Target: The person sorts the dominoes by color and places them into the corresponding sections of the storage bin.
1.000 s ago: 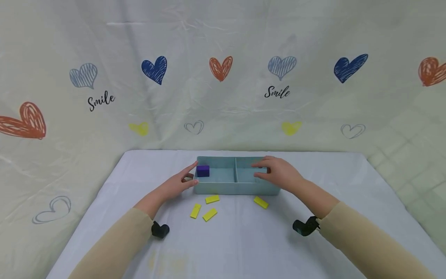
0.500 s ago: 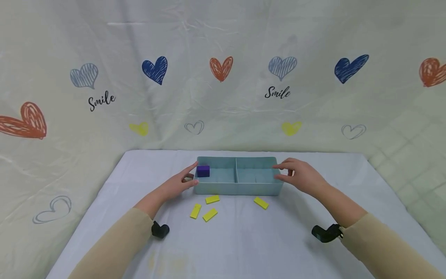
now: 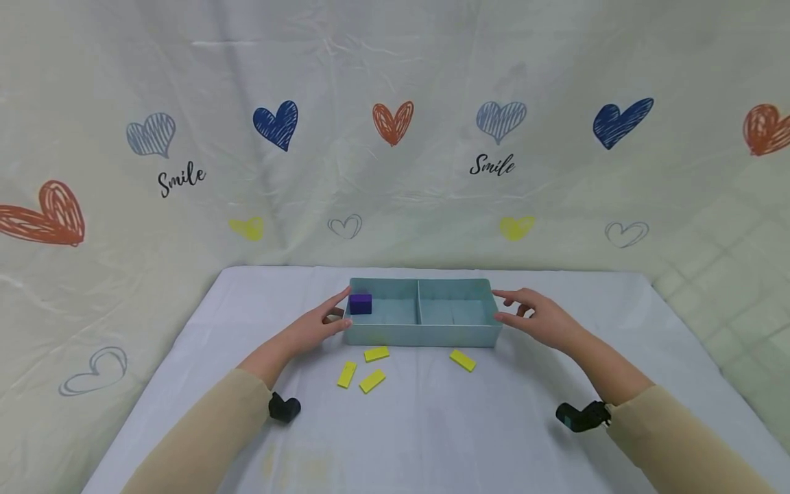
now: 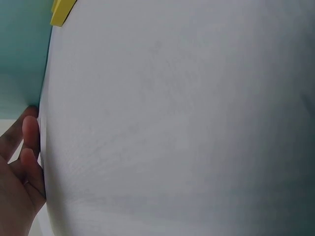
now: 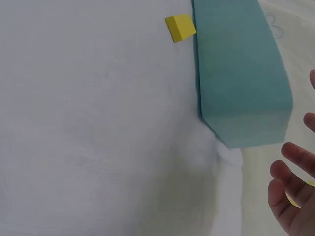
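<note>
I've got the box point(image 3: 426, 335) lengthwise left-to-right, block point(image 3: 361, 304) in its left half; left hand point(image 3: 310, 329) and right hand point(image 3: 544, 319) loose-fingered at its ends.

Teal tray point(image 3: 422, 335), yellow blocks point(image 3: 372, 381), purple block point(image 3: 361, 304) (heart-patterned backdrop point(image 3: 395, 182)).

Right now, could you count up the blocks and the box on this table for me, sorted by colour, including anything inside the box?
Yellow blocks: 4
Purple block: 1
Teal box: 1
Total: 6
</note>
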A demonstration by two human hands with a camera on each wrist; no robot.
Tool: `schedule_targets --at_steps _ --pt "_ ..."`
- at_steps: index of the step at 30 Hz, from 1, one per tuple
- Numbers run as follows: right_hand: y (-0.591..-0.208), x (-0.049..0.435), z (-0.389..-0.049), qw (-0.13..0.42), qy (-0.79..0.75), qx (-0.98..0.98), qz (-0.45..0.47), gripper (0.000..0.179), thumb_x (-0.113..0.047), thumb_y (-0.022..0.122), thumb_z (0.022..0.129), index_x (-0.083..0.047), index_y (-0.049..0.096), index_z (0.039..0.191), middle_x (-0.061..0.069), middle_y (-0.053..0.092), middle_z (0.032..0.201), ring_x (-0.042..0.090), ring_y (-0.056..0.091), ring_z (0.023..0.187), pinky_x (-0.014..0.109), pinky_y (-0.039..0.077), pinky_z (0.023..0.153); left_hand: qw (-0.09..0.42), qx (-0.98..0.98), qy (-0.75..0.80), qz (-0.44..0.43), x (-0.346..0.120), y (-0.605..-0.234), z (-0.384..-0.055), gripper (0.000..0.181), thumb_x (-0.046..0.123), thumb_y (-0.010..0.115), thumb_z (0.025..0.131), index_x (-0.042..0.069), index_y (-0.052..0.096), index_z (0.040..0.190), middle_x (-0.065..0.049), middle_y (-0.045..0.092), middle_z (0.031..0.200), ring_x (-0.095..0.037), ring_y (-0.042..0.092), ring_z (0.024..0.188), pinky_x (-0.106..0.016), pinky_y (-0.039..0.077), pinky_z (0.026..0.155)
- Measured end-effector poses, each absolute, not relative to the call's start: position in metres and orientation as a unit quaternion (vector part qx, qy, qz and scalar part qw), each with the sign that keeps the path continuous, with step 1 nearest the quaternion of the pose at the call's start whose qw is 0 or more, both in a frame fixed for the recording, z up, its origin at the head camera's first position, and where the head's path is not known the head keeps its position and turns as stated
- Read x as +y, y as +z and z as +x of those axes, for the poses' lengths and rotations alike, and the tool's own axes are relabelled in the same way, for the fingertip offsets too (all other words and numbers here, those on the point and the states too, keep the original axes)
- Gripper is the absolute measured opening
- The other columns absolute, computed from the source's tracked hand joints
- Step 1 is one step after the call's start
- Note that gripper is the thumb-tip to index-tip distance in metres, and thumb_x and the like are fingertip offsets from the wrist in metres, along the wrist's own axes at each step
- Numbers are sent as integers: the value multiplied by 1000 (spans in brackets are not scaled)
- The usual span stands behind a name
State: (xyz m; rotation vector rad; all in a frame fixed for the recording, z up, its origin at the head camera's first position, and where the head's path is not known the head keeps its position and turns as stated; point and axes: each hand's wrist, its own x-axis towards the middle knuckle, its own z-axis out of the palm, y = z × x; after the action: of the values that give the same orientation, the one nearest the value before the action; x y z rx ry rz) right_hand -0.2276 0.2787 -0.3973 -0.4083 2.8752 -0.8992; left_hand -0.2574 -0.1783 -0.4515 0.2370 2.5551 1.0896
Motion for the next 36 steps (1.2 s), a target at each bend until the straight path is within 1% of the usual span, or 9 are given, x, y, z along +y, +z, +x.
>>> schedule_targets --at_steps 5,10,16,26,29,32,36 --pt "-412 286 -234 93 -319 934 -129 71 -47 62 96 -20 34 156 18 53 133 28 53 108 34 50 76 175 903 384 84 -178 -454 -258 74 56 60 93 57 15 152 -9 45 148 -32 48 131 -56 43 103" --pt "-422 290 -238 116 -340 924 -130 71 -44 57 99 -21 25 158 18 52 133 30 56 108 34 50 77 178 901 386 85 -177 -456 -259 74 56 60 93 57 15 152 -9 45 148 -33 48 131 -57 43 102" --pt "-430 290 -240 134 -357 916 -123 71 -41 56 100 -23 21 160 21 49 135 30 56 109 35 52 79 179 901 386 81 -177 -456 -259 75 57 60 93 56 15 153 -9 45 148 -33 48 131 -57 44 102" --pt "-429 293 -245 166 -362 908 -131 75 -40 58 99 -29 15 160 26 40 147 35 53 118 36 52 82 179 902 386 80 -177 -456 -259 75 58 60 93 57 15 152 -8 45 148 -32 48 131 -56 44 101" --pt "-427 293 -246 180 -372 901 -133 77 -39 59 99 -28 13 161 27 36 149 36 52 120 38 52 83 179 902 385 78 -177 -455 -259 75 57 60 93 57 15 152 -8 45 148 -32 48 131 -56 44 101" --pt "-427 292 -248 193 -382 895 -127 78 -39 59 98 -29 13 161 27 34 151 37 50 122 38 52 84 181 902 385 78 -176 -453 -258 74 56 60 93 57 15 152 -8 45 148 -32 48 131 -56 44 102" --pt "-430 293 -251 194 -386 893 -124 78 -40 60 98 -29 14 160 27 32 152 39 49 123 38 52 84 181 900 388 81 -178 -452 -258 74 54 60 94 57 14 152 -9 45 148 -32 48 130 -57 42 103"
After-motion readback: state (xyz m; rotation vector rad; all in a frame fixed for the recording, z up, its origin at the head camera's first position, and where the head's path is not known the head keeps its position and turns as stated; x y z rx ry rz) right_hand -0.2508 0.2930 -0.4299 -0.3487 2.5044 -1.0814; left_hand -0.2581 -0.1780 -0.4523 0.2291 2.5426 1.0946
